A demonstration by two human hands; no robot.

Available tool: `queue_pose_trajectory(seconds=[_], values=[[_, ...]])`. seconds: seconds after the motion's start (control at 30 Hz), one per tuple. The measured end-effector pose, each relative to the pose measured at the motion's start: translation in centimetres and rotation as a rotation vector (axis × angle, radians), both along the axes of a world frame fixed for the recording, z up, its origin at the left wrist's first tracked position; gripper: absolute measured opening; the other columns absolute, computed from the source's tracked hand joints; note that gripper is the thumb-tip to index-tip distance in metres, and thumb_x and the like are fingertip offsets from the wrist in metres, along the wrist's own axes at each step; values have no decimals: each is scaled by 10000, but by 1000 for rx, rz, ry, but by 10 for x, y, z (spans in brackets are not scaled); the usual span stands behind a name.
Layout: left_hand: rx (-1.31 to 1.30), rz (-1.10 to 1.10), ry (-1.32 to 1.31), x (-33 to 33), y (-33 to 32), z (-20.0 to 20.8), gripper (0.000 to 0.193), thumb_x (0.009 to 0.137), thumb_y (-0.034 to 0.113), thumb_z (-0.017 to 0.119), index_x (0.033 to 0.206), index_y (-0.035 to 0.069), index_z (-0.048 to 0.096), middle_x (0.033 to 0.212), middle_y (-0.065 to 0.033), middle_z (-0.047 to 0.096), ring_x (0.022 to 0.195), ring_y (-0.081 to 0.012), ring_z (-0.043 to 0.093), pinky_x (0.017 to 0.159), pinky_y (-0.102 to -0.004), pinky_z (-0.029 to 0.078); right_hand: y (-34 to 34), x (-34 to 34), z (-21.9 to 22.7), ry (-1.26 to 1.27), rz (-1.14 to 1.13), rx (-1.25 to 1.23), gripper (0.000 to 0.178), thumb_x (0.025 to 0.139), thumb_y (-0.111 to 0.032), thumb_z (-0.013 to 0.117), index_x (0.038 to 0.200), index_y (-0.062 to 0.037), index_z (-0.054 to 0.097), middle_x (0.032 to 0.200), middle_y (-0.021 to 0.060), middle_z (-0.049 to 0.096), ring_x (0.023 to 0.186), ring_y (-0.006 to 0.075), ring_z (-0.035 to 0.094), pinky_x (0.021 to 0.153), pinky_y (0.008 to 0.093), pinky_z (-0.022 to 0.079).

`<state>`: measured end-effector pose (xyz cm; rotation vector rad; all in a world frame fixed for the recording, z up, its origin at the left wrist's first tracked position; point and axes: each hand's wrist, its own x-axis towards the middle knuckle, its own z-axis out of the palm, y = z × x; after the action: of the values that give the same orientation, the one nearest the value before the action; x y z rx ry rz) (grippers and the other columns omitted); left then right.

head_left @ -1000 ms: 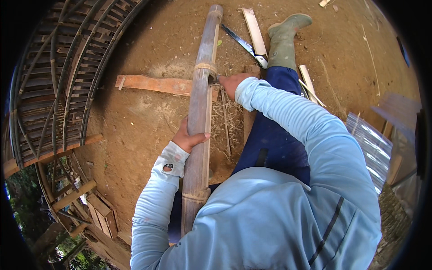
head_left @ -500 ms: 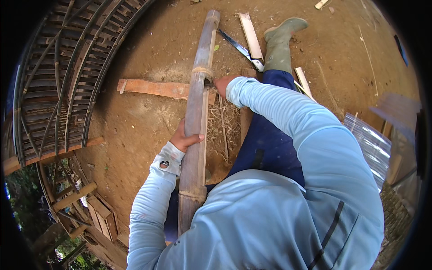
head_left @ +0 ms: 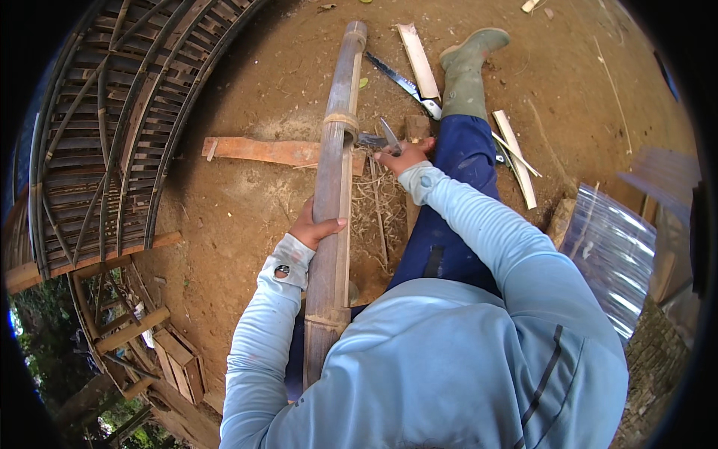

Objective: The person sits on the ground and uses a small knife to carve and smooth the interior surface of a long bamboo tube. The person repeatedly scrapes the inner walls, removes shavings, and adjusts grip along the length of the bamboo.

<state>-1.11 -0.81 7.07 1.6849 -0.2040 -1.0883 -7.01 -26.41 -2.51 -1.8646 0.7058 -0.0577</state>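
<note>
A long bamboo pole (head_left: 330, 179) runs from my lap up to the far ground, with a cut opening along its right side. My left hand (head_left: 313, 226) is closed around its middle, thumb across the top. Just right of the pole, my right hand (head_left: 404, 156) grips a knife (head_left: 389, 135), its short blade pointing away from me. A dark flat piece (head_left: 371, 140) shows between the pole and that hand; I cannot tell what it is. The knife's handle is mostly hidden by my fingers.
An orange-brown board (head_left: 258, 150) lies crosswise under the pole, near shavings (head_left: 366, 196). A folding saw (head_left: 404, 84) and a split bamboo strip (head_left: 419, 61) lie beyond my right boot's inner side. Slatted bamboo panels (head_left: 112, 142) stand left; clear corrugated sheeting (head_left: 609, 254) is at right.
My right hand has drawn back to the right, away from the pole's opening, and the knife blade now shows. My left hand keeps its hold on the pole.
</note>
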Motion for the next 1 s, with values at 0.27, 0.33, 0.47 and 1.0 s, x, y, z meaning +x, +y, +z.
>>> queue_pose_trajectory(seconds=[0.27,0.33,0.47,1.0], values=[[-3,-26,11,4,5,-9,868,693,218,791,1373,-49,322,1209,-161,554,1105,-254,540,975,-355,402,54,64,-39,79,-299,349,465,723,-404,736,905,17,656,762,159,676,734,268,663,683,381,494],[-27,-11,44,4,6,-12,858,700,213,786,1374,-43,323,1207,-159,555,1105,-254,538,978,-353,399,51,59,-44,50,-330,290,357,756,-333,712,877,-1,657,709,140,665,683,256,658,661,373,494],[-110,6,136,4,8,-18,829,718,213,768,1378,-32,330,1222,-148,545,1120,-244,527,977,-349,396,-5,22,-79,154,-113,-41,372,787,-337,697,944,-3,653,778,142,683,745,250,665,699,356,502],[-62,23,142,2,9,-11,846,710,235,774,1378,-39,333,1196,-147,557,1089,-240,543,946,-350,420,39,-20,32,-28,527,-210,253,943,-296,506,1112,-108,508,837,221,635,812,414,621,739,487,466]])
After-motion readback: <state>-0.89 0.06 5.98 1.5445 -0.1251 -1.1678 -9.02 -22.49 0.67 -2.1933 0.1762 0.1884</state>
